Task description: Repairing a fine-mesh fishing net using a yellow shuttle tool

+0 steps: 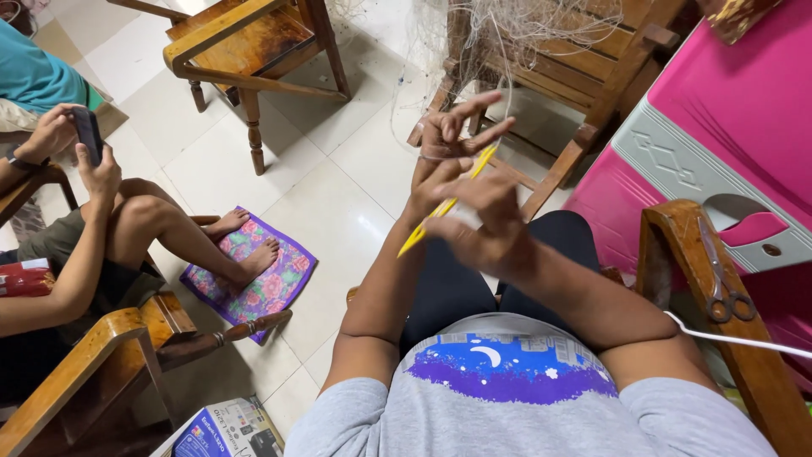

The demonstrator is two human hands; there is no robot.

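Yellow plastic was seen between the fingers: a thin netting needle was pinched by the right hand, whose fingers were curled closed around its middle, though motion blur hid the exact grip. The needle ran slantwise, its lower tip pointing down toward the left forearm and its upper end reaching the left hand. The left hand was held above and just beyond the right, its fingers spread and half bent, with pale threads of the fishing net looped across them; whether a strand was actually gripped could not be told. The net was draped over a wooden chair ahead of the hands. To the right, a pair of scissors lay on a wooden armrest, beside a pink plastic cabinet. Well apart on the left, another person was seated with a phone held in both hands and bare feet resting on a floral mat. A printed cardboard box stood on the tiled floor.
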